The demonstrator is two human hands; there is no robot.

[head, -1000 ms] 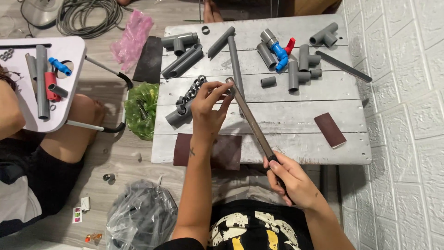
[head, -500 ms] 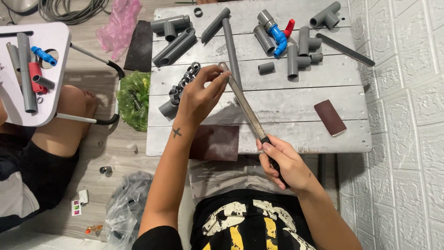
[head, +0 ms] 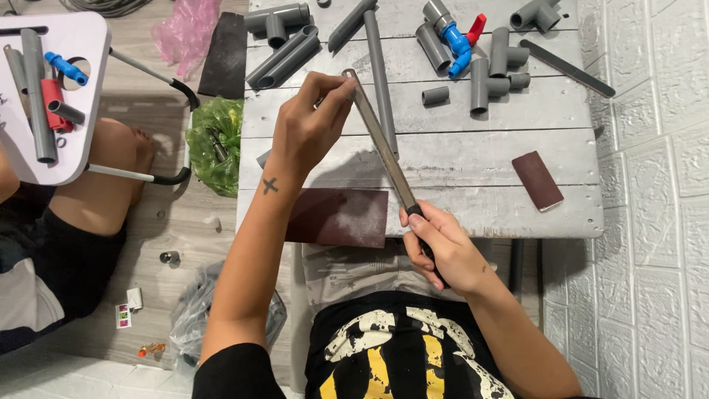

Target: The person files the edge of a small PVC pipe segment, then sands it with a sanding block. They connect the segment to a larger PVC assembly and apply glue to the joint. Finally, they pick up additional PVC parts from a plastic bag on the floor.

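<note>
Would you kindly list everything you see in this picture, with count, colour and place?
table: one, grey planks, centre
file: one, long, dark metal, held over the table
pipe pieces: many, grey, far table edge
valve: one, blue with red handle, far edge
sanding block: one, brown, table right
sandpaper sheet: one, brown, near edge
bag: one, green, floor left
small white table: one, far left
left hand: grips the file's tip
right hand: grips its handle

A makeshift home plumbing workshop: grey pipe fittings [head: 493,72] and a blue valve [head: 456,41] crowd the plank counter [head: 473,159] at 12 o'clock, sandpaper [head: 538,179] at 3, wooden floor [head: 148,236] at 9.
</note>
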